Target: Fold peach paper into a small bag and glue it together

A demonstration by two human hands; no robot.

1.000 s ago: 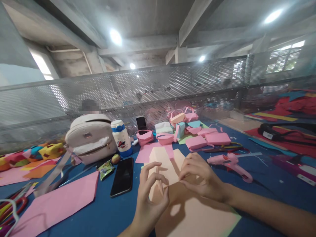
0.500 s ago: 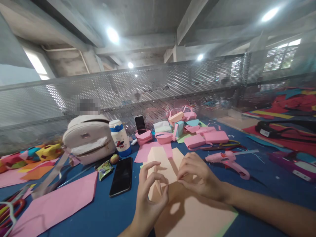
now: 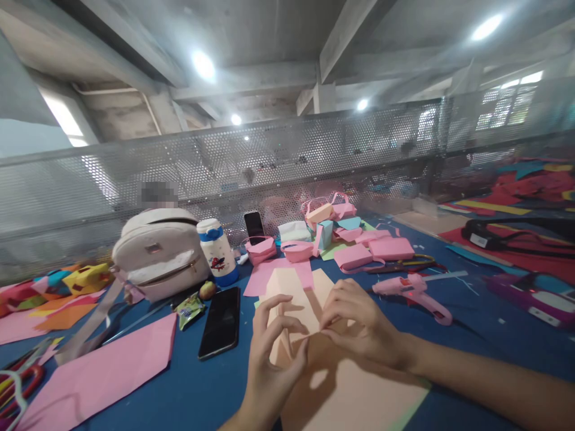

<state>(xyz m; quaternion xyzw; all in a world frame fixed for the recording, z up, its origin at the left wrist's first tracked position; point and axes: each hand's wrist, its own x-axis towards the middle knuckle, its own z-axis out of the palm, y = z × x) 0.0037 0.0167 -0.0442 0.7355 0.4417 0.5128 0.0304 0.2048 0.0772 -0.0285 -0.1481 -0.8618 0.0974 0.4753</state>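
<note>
A peach-coloured folded paper (image 3: 287, 284) stands with creased, raised flaps between my hands. My left hand (image 3: 276, 347) pinches the near left part of it between thumb and fingers. On the other side my right hand (image 3: 359, 320) has its thumb and fingertips closed on the paper's near edge, close to the left fingertips. Under both hands lies a flat peach sheet (image 3: 354, 395), with a green sheet (image 3: 415, 407) showing at its right corner. The exact grip points are partly hidden by the fingers.
A pink glue gun (image 3: 413, 288) lies on the right, near scissors (image 3: 413, 262). Pink paper bags (image 3: 354, 257) are heaped behind. To the left are a black phone (image 3: 220, 323), a bottle (image 3: 217, 251), a white backpack (image 3: 157, 251), pink paper (image 3: 108, 374) and red-handled scissors (image 3: 27, 383).
My left and right fingertips have come slightly closer together at the paper's near edge. The view has shifted a little; the things on the table stay in place.
</note>
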